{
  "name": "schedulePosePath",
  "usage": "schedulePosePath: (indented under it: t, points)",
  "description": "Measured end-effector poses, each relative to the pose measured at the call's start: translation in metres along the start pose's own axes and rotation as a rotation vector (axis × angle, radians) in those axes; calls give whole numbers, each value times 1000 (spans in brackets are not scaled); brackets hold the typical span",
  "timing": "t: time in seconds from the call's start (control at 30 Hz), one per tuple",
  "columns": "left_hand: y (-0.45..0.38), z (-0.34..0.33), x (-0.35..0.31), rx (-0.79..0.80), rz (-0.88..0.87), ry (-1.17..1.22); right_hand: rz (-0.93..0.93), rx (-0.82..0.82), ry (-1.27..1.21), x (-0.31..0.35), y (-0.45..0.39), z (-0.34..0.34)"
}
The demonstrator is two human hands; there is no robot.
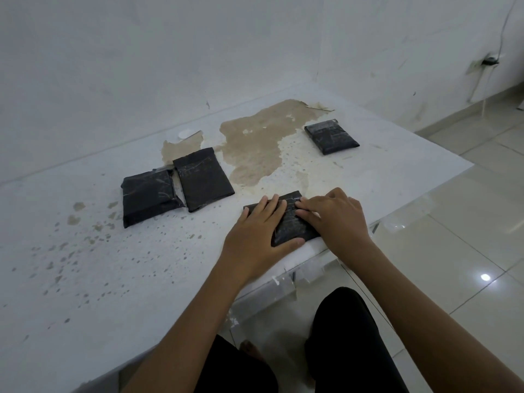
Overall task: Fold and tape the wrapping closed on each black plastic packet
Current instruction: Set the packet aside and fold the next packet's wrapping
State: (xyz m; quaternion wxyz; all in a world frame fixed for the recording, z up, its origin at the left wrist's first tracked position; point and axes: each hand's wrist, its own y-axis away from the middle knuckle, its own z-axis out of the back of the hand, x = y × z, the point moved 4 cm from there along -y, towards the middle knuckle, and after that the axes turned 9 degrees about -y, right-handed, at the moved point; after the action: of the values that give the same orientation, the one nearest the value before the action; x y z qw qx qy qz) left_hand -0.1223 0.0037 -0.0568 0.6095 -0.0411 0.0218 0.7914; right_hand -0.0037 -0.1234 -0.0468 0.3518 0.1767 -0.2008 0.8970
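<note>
In the head view, the flat rectangular black plastic packet (286, 222) being worked lies at the near right edge of the worn white table (119, 273), its long axis running away from the person toward the far side. The left hand (255, 236) rests on its left half, fingers straight, thumb along the near end; the right hand (331, 219) presses flat fingertips on its right half. Both are equally near.

Two overlapping black wrapped packets (175, 188) sit toward the left, another black packet (331, 136) near the far right corner. The tabletop shows peeled brown patches; white walls and pale floor tiles (453, 222) surround it.
</note>
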Motion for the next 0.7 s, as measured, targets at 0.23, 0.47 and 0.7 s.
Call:
schedulePosePath:
  t: [0.23, 0.47, 0.7]
  points:
    - [15, 3, 16, 16, 44, 27, 10, -92, -68, -1, 3, 1]
    - [40, 6, 41, -9, 42, 185, 25, -133, -114, -4, 4, -2]
    - [45, 6, 46, -53, 62, 236, -23, -98, -114, -7, 3, -4]
